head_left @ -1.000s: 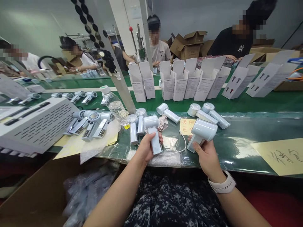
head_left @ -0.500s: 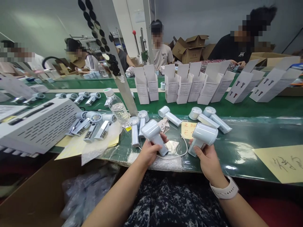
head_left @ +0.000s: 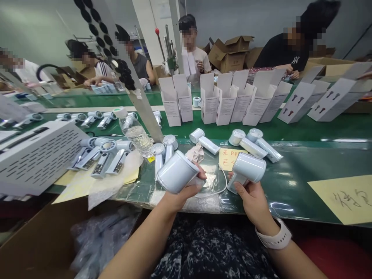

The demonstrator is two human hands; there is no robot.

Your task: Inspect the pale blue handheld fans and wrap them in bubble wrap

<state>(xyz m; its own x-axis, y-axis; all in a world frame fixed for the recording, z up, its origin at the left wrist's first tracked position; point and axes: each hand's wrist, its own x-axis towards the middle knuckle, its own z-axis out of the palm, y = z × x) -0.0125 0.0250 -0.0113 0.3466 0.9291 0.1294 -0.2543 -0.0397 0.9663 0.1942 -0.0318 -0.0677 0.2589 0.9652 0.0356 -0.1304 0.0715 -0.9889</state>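
My left hand [head_left: 180,195] is closed round the handle of a pale blue handheld fan [head_left: 177,171], whose round body tilts up toward me. My right hand [head_left: 253,199] grips a second pale blue fan [head_left: 247,169] by its handle just above the green bench [head_left: 305,170]. A white cable [head_left: 221,186] loops on the bench between my hands. A white watch is on my right wrist.
More fans lie in groups at the left [head_left: 101,155], the centre [head_left: 162,149] and the right [head_left: 255,141]. A water bottle [head_left: 133,131], open white boxes [head_left: 226,99], yellow notes [head_left: 343,197], a perforated white unit [head_left: 31,153] and a carton of bags [head_left: 93,236] surround me. Other people work across the belt.
My left hand has lifted its fan off the bench and turned it, bringing the round body up toward me. The right hand and its fan have stayed nearly still.
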